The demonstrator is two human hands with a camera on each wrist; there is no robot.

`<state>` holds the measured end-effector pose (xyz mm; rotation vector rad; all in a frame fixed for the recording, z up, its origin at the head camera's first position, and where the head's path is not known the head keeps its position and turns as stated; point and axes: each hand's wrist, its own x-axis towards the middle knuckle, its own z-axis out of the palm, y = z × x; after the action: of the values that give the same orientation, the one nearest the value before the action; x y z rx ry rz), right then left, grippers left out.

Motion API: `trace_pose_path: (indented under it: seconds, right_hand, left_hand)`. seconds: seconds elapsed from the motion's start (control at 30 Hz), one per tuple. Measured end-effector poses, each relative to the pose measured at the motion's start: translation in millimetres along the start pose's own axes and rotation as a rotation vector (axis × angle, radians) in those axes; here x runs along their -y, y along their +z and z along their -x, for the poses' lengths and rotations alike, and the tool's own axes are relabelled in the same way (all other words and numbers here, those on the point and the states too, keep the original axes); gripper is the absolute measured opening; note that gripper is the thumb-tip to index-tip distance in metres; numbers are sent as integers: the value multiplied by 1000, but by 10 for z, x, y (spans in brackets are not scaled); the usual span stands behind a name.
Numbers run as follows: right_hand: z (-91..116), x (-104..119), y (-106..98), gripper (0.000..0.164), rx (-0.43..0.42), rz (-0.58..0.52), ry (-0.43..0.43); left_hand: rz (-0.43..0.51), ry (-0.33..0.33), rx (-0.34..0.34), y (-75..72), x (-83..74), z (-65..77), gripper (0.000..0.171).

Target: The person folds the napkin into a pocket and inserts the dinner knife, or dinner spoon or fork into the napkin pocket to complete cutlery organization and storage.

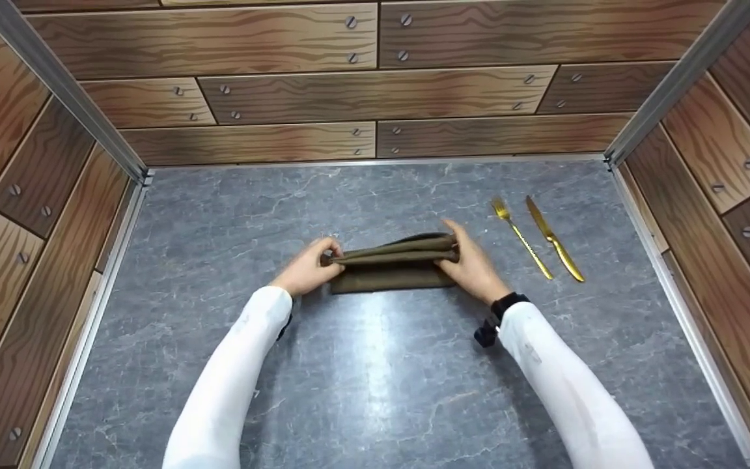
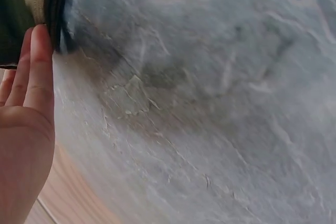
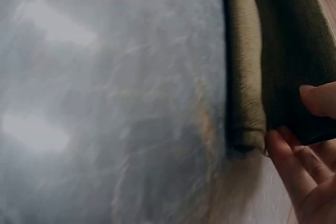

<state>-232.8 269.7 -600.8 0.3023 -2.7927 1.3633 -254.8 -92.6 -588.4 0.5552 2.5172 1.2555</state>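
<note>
A dark olive-brown cloth napkin (image 1: 391, 279), folded in layers, lies across the middle of the table in the head view. Its upper folds are lifted off the flat front part. At the napkin's left end, my left hand (image 1: 310, 266) pinches the raised fold between thumb and fingers. My right hand (image 1: 472, 266) grips the right end of the same folds, its index finger extended beyond the cloth. In the left wrist view, fingers (image 2: 39, 61) lie against the rolled end. The right wrist view has the thumb (image 3: 319, 99) over the cloth and the other fingers below it.
To the right of the napkin lie a gold fork (image 1: 523, 242) and a gold knife (image 1: 556, 242), side by side and slanted. The grey marbled table (image 1: 219, 215) is enclosed at the back and sides by wood-patterned walls (image 1: 284, 98).
</note>
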Motion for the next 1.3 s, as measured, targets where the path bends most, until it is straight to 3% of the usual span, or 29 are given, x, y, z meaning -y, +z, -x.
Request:
trace_pose_path:
  seconds: [0.13,0.3,0.83,1.1,1.3]
  right_hand:
    - [84,-30,2,50,8,124,-136]
    - [165,-39,3,27,19,190,-175]
    - [244,-119,-21,21,136,275,-232]
    - [271,-162,-49,17,167,287,-269]
    - [272,-172,-51,16,181,318,-317]
  left_hand:
    - [-66,29,17,18,7,29,25]
    - [-140,60,26,49,29,38,31]
    - [-410,264,20,134,94,123,25]
    - [-510,309,18,155,107,134,20]
    - [-673,335,10,161,69,150,21]
